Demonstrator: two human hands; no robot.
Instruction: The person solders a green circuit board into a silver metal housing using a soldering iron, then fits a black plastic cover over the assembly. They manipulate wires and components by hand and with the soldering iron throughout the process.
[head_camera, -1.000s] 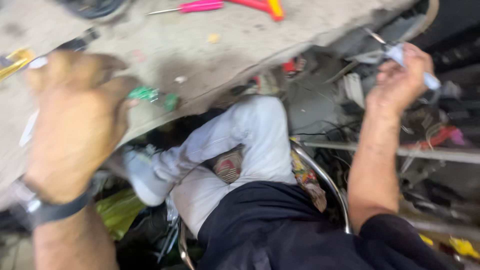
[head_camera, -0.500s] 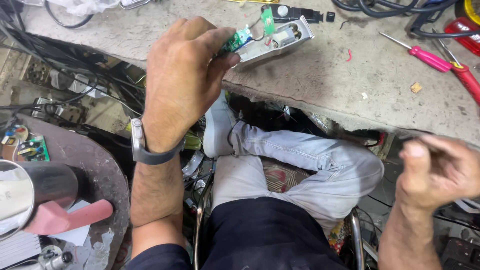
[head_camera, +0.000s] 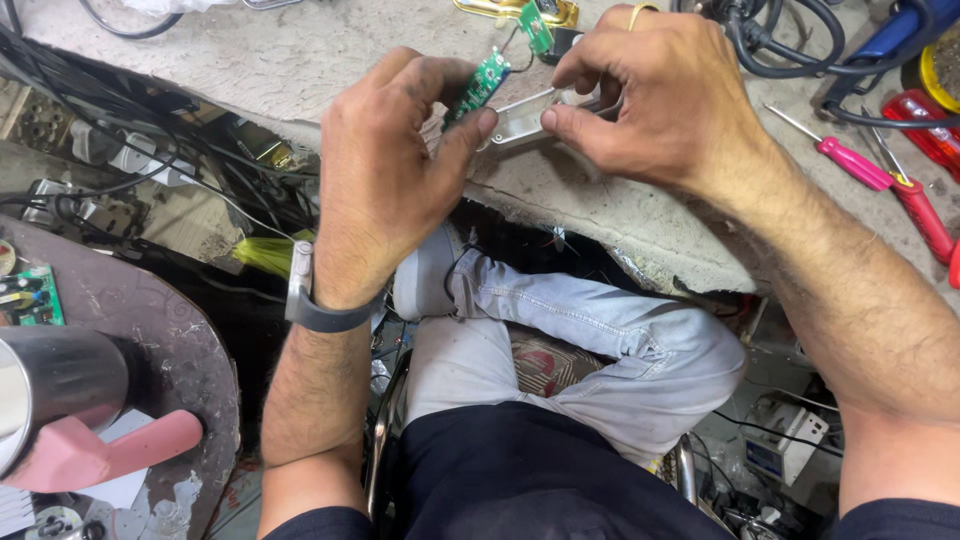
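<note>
Both hands have converged since half a second ago: then my right hand (head_camera: 665, 100) hung closed and off to the side below the bench edge, and now it is up on the workbench (head_camera: 300, 60) meeting the left. My left hand (head_camera: 385, 170) is closed in a pinch, thumb and fingers gripping a small green circuit board (head_camera: 488, 82) and the near end of a pale oblong casing (head_camera: 522, 120). My right hand is closed on the far end of that casing, thumb and forefinger clamped on its rim. Casing and board sit just above the bench surface, near its broken front edge. Step in hand, as I judge it: aligning the board with the casing. The next move calls for a steady casing and a fine, square motion of the board, with care for the thin wires at its top. A pink-handled screwdriver (head_camera: 850, 163) and a red-handled one (head_camera: 920, 215) lie near the right forearm; a second green board (head_camera: 537, 26) lies beyond the fingers.
</note>
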